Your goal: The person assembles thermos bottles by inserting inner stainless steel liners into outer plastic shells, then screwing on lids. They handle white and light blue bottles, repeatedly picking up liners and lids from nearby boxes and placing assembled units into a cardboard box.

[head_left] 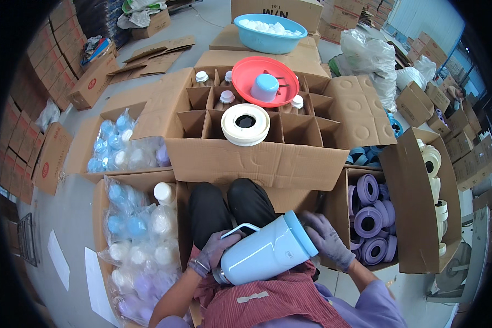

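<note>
A large light-blue vacuum jug [268,256] lies tilted across my lap, its narrow neck low on the left and its wide base up on the right. My gloved left hand [216,252] is closed round it by the handle [241,227], near the neck. A blue ring [302,233] fits round the base end. My gloved right hand [329,240] is beside that ring, its fingertips smeared by motion. In front of my knees, a cream ring-shaped part [245,136] and a red plate [243,76] with a light-blue cup-shaped lid [265,87] rest on a divided carton [257,164].
Bagged blue, white and purple lids fill a carton [136,240] on my left. Purple rings [369,216] fill a carton on my right, beside cream rings [441,210]. Several bottles [202,78] stand in the divided carton. A blue basin [268,44] of white pieces sits beyond.
</note>
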`<action>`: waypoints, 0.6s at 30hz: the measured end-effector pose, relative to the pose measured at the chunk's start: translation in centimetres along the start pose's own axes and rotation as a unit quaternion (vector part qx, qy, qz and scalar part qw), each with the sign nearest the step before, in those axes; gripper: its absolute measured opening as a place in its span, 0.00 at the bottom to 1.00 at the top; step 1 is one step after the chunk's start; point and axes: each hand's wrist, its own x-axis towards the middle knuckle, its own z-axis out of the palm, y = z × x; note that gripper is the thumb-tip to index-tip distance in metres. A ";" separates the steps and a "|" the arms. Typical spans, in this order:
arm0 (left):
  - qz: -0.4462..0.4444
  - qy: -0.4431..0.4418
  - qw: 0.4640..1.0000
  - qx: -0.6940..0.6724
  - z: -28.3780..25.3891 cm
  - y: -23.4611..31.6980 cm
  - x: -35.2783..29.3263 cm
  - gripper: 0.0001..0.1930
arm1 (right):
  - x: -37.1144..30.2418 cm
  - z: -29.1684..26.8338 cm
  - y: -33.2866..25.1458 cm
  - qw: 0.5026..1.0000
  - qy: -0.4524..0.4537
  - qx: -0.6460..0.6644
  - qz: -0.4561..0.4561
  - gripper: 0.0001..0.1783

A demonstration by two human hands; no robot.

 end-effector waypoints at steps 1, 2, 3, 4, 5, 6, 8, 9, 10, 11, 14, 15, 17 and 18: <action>-0.004 0.006 1.000 0.004 0.3 0.2 0.4 0.15 | 1.0 -0.4 -0.5 0.992 0.075 0.027 -0.094 0.29; -0.009 0.014 1.000 0.007 0.7 0.2 0.8 0.15 | 2.1 -0.7 -3.4 0.985 0.079 0.120 -0.091 0.30; -0.013 0.020 1.000 0.013 1.1 0.5 1.3 0.16 | 2.7 -0.8 -4.2 0.965 0.074 0.248 -0.033 0.31; 0.044 0.036 0.986 0.156 2.8 3.3 0.2 0.14 | 3.1 -1.0 -5.0 0.924 0.088 0.372 0.029 0.33; 0.123 0.084 0.959 0.240 3.7 3.3 -0.6 0.11 | 3.1 -0.5 -4.9 0.835 0.080 0.524 0.146 0.34; 0.338 0.034 0.862 0.375 3.9 4.6 -0.5 0.11 | 3.2 0.1 -4.6 0.709 0.066 0.654 0.254 0.35; 0.533 -0.069 0.639 0.551 6.3 8.2 -2.1 0.14 | 3.5 1.6 0.3 0.580 -0.001 0.752 0.314 0.39; 0.549 -0.058 0.629 0.547 6.6 8.6 -2.1 0.13 | 4.0 1.3 1.9 0.539 -0.064 0.781 0.309 0.40; 0.547 -0.028 0.682 0.485 5.7 9.2 -1.5 0.12 | 4.7 0.5 1.2 0.641 -0.004 0.706 0.300 0.39; 0.539 0.002 0.731 0.420 4.8 9.7 -1.1 0.10 | 5.2 -0.4 -0.6 0.729 0.052 0.620 0.285 0.39; 0.179 0.111 0.965 0.159 4.0 9.4 -1.2 0.10 | 7.2 -2.1 -3.4 0.952 0.156 0.247 -0.094 0.34; 0.215 0.136 0.950 0.179 4.1 8.7 -1.4 0.09 | 7.5 -3.1 -3.7 0.944 0.092 0.281 -0.145 0.33; 0.533 0.046 0.716 0.449 4.9 10.7 -1.6 0.16 | 8.6 -2.4 -4.8 0.723 0.042 0.667 0.176 0.38; 0.534 0.031 0.691 0.486 5.1 11.3 -1.8 0.16 | 9.1 -1.5 -3.4 0.680 0.019 0.691 0.244 0.38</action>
